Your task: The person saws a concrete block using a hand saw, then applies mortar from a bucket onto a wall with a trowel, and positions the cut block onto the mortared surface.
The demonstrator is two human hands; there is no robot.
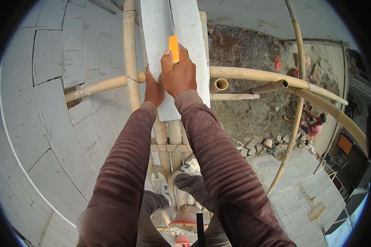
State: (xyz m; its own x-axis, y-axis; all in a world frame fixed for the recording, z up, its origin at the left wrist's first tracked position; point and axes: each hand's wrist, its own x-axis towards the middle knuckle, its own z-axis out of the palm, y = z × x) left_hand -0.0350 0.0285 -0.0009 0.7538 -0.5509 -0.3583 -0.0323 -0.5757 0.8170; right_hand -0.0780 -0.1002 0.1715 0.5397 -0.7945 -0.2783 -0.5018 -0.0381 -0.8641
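In front of me a long pale grey lightweight concrete block lies across bamboo poles. My right hand is closed around the orange handle of a handsaw, over the middle of the block. From the handle a thin dark line runs forward along the block; whether it is blade or cut, I cannot tell. Close beside it, my left hand holds the block at its left edge, its fingers partly hidden.
Bamboo scaffold poles cross around me, and my shoes stand on poles below. A grey block wall rises at left. An orange-red bucket is under me. Far below right, a person is near rubble.
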